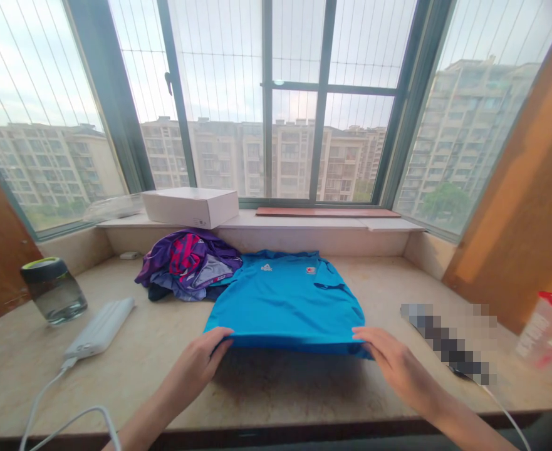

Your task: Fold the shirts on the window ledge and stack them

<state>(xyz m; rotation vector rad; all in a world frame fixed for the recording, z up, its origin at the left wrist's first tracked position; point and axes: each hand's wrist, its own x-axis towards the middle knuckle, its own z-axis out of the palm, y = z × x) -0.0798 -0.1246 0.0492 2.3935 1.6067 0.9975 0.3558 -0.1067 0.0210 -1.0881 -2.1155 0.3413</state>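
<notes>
A blue shirt [280, 300] with a white logo and a small badge lies front up on the stone counter, its collar end toward the window. My left hand [207, 358] pinches the near left corner of its hem. At the near right corner, my right hand [386, 351] has the hem between thumb and fingers. Between both hands the hem is stretched straight and raised a little off the counter, with a shadow beneath. The shirt's right sleeve is folded in on itself; the left one lies by a pile of clothes [188, 263] in purple, pink and dark cloth.
On the left of the counter [163, 382] are a water bottle [54, 291] and a white power bank [99, 329] with a cable. A white box [191, 207] sits on the window ledge. On the right lie a blurred-out device with a cable and a plastic package [551, 338].
</notes>
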